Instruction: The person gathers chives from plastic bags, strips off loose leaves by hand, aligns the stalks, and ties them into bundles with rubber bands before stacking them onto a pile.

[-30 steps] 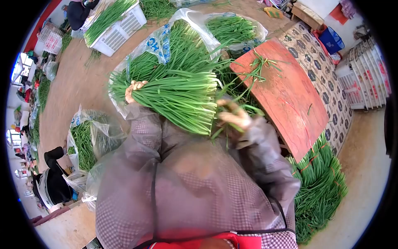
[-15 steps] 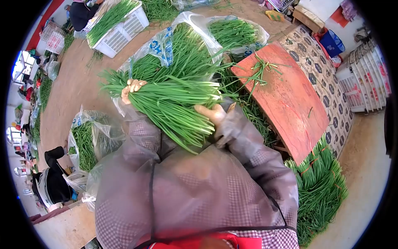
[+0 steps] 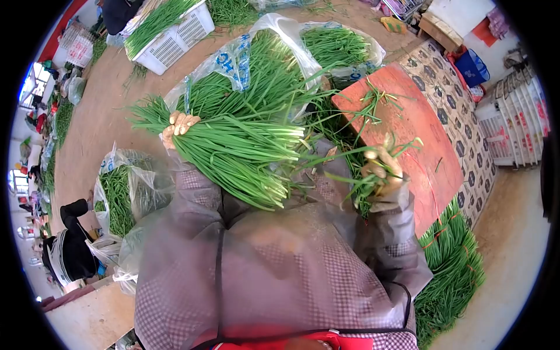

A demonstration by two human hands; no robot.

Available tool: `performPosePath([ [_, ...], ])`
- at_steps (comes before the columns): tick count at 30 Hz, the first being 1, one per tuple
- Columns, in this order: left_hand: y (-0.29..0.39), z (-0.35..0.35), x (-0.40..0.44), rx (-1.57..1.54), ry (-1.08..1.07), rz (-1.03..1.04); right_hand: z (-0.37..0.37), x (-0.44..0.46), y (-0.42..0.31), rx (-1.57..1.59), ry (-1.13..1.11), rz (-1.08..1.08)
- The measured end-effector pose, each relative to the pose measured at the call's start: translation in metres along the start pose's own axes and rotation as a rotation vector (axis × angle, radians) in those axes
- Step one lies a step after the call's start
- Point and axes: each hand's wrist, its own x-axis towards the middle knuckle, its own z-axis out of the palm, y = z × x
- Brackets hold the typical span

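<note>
My left hand (image 3: 181, 124) is closed round a thick bunch of green garlic chives (image 3: 242, 154), gripping it toward its leafy end. The pale cut ends fan out to the right, over my lap. Off to the right, my right hand (image 3: 384, 168) is closed on a few loose chive leaves (image 3: 363, 185), which stick out on both sides of the fingers. It is near the left edge of a red board (image 3: 417, 149). Past the bunch lies a large heap of chives (image 3: 256, 73) in an open clear plastic bag (image 3: 233, 61).
Loose leaves (image 3: 376, 104) lie on the red board. Tied chive bundles (image 3: 452, 268) are piled at the lower right. Another bag of chives (image 3: 119, 201) stands at left. A white crate (image 3: 175, 44) is at the back, and stacked white crates (image 3: 513, 125) stand at far right.
My right hand has left the cut ends of the bunch and moved right, now holding loose leaves beside the board. My left hand has shifted slightly left with the bunch.
</note>
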Motion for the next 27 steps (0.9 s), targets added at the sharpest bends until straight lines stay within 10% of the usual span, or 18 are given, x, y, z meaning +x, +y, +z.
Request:
performPosePath([
  [6, -0.027, 0.021, 0.009, 0.007, 0.057, -0.018, 0.074, 0.033, 0.072, -0.734, -0.167, 0.164],
  [17, -0.011, 0.018, 0.011, 0.021, -0.064, 0.012, -0.051, 0.019, 0.05, -0.467, 0.157, 0.102],
  [19, -0.012, 0.021, 0.014, 0.016, -0.082, -0.003, -0.068, 0.015, 0.041, -0.905, 0.099, 0.173],
  [24, -0.02, 0.03, 0.018, 0.025, -0.119, -0.031, 0.014, 0.018, 0.067, -0.919, -0.389, 0.159],
  [27, -0.023, 0.035, 0.024, 0.027, -0.187, -0.039, 0.066, 0.017, 0.083, -0.574, -0.232, 0.243],
])
